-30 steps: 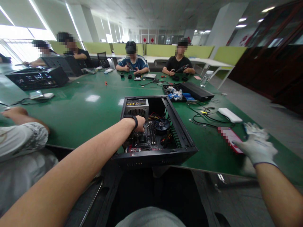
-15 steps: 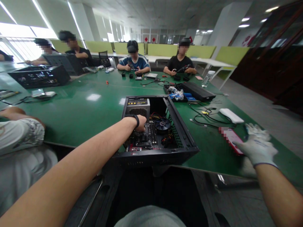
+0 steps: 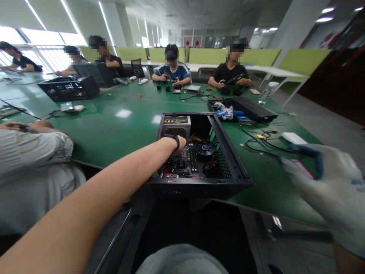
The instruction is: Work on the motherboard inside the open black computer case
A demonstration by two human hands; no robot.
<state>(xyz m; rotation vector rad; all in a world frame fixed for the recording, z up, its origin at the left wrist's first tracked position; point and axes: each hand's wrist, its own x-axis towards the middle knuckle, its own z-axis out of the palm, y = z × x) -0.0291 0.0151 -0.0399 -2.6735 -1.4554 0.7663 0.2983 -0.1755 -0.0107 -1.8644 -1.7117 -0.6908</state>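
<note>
The gloved right grip (image 3: 332, 182), spread out beside the phone a moment ago, has swung nearer and looms larger, blurred, its thumb and fingers now curved apart. It has come to hide most of the phone (image 3: 305, 168), leaving a pink edge in the gap. The view has turned, so far to the left of that grip a dark-shirted person (image 3: 23, 61) now shows.

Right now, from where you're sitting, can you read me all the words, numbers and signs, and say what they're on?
None can be read for sure.
Label on the power supply: yellow marks, too small.
Pale logo on the fan: too blurred.
Blue print on the white glove: too blurred.
Red diamond signs at the back: no readable letters.
</note>
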